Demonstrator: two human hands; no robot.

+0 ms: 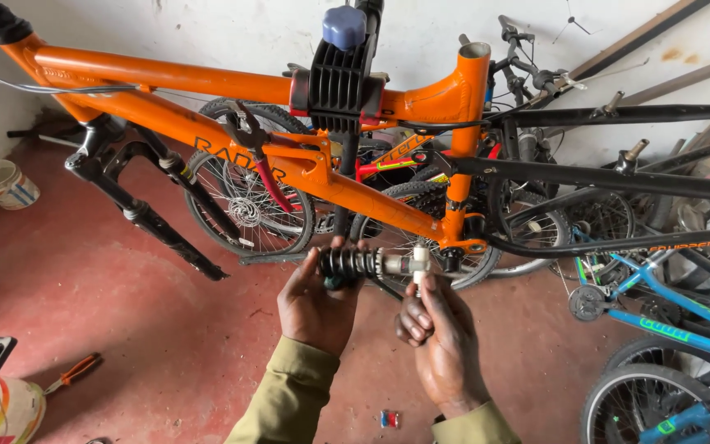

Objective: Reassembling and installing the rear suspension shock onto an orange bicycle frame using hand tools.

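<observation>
A glossy orange metal bicycle frame (232,107) hangs in a black ribbed repair-stand clamp (338,82) topped by a blue plastic knob (344,26); everything below is placed against that frame.

Just under the frame's lower tube, near the bottom bracket, the left hand (315,306) is curled shut around the left end of a black coil-spring rear shock absorber with a silver metal end (367,263). Its fingers wrap the dark coils from beneath, and the shock lies roughly level. The right hand (441,341) sits just beside it on the silver end, its fingertips (422,284) pinched together on the pale mounting eye there. The two hands are close together but do not touch each other.

Hooked on the frame's middle strut is a pair of pliers with red handles (260,160). Behind the frame stand spoked wheels with black tyres (248,201). To the frame's right lie black bicycle frames (610,177) and, lower, a blue bicycle (667,325).

Below the frame on the red floor (125,312) lie orange-handled pliers (71,374) to the left. A white plastic bucket (6,182) stands under the frame's front end, by the black suspension fork (145,210).
</observation>
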